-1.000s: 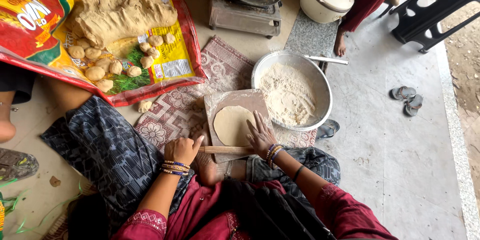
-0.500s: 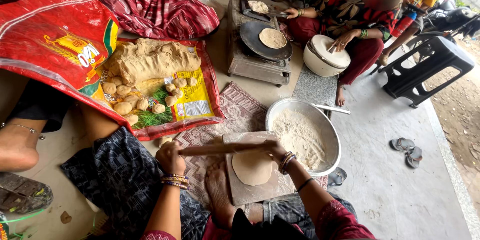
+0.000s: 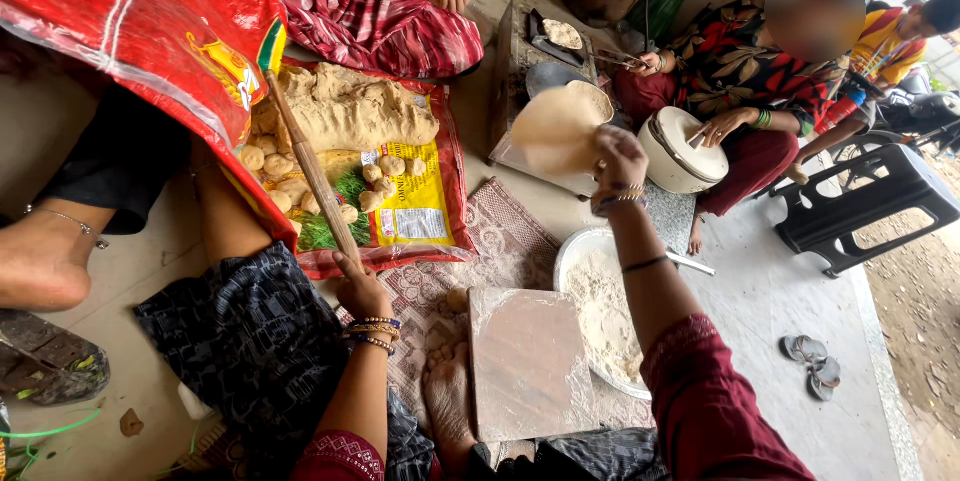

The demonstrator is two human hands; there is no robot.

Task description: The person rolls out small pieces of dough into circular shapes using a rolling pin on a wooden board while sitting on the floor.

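My right hand (image 3: pixel 620 159) is stretched forward and holds a thin rolled-out round of dough (image 3: pixel 553 131) in the air over the stove (image 3: pixel 520 91) and its dark pan. My left hand (image 3: pixel 360 289) grips a wooden rolling pin (image 3: pixel 310 169), which points up and away over the red sack. Below me lies a bare square rolling board (image 3: pixel 530 361). A metal bowl of flour (image 3: pixel 600 311) stands to the right of the board, under my right forearm.
A red and yellow sack (image 3: pixel 420 206) carries a big lump of dough (image 3: pixel 350 111) and several dough balls (image 3: pixel 275 166). A seated person (image 3: pixel 740 71) by the stove touches a white lidded pot (image 3: pixel 680 151). Another person in a red cloth (image 3: pixel 390 11) sits beyond. A black stool (image 3: pixel 870 201) and sandals (image 3: pixel 815 361) are on the right.
The round of dough has left the board: my right hand lifted it and carried it forward over the stove. My left hand raised the rolling pin off the board and swung it leftward.
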